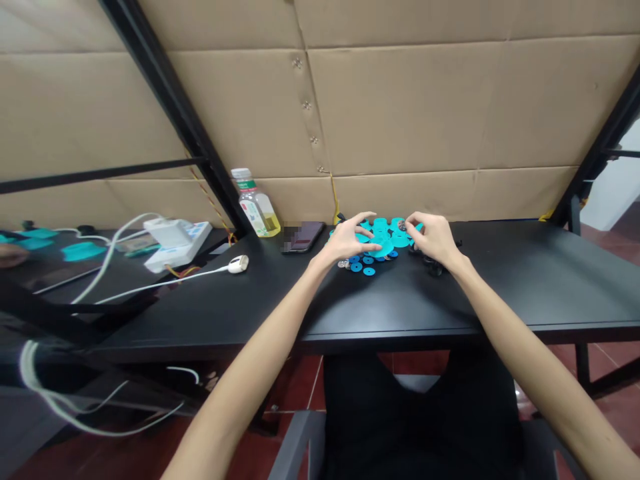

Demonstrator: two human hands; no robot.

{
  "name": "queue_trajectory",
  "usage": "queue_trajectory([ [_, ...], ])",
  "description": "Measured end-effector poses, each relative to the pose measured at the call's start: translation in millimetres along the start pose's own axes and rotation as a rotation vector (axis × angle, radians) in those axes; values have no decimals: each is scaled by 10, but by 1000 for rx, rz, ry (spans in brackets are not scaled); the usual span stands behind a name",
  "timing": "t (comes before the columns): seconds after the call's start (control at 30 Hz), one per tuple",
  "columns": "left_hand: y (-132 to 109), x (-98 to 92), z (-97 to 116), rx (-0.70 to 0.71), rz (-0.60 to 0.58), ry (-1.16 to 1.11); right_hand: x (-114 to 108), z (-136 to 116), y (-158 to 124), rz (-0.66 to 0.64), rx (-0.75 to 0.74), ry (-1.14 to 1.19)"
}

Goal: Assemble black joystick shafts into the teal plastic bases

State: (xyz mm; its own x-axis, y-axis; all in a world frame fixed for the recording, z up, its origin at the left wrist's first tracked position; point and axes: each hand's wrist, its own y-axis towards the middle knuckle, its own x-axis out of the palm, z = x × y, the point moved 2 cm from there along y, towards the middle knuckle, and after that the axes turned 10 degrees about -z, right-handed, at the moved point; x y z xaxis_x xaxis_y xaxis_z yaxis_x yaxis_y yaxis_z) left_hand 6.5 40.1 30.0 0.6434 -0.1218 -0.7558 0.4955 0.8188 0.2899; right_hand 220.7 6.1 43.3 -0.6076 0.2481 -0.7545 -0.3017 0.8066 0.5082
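A heap of teal flat plastic pieces lies at the far middle of the black table. Small blue discs with centre holes lie at its near edge, beside several tiny metal bits. My left hand rests on the heap's left side, fingers curled over a teal piece. My right hand is at the heap's right side, its fingertips pinched on a small dark part above the teal pieces. Small black parts lie under and beside the right hand.
A dark phone lies left of the heap. A plastic bottle of yellowish liquid stands by a slanted black frame bar. White cable with a plug, a white power strip and teal pieces lie far left. Cardboard wall behind.
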Motion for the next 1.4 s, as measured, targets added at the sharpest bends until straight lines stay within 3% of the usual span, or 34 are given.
queue_trajectory([
  [0.17, -17, 242, 78, 36, -217, 1, 50, 103, -13, -134, 26, 168],
  [0.3, -19, 337, 116, 71, -299, 20, 62, 136, 7, -226, 105, 248],
  [0.43, -19, 328, 135, 94, -270, 19, 50, 114, -15, -296, 170, 391],
  [0.57, -11, 295, 138, 63, -106, 59, 62, 70, -35, -308, 233, 518],
  [0.73, 0, 309, 185, 166, 17, 46, 103, 38, -39, -334, 336, 603],
  [0.9, 2, 314, 201, 207, -42, 75, 153, 50, -48, -385, 415, 555],
  [1.4, 15, 234, 120, 171, -244, 38, 283, 77, -63, -498, 409, 509],
])
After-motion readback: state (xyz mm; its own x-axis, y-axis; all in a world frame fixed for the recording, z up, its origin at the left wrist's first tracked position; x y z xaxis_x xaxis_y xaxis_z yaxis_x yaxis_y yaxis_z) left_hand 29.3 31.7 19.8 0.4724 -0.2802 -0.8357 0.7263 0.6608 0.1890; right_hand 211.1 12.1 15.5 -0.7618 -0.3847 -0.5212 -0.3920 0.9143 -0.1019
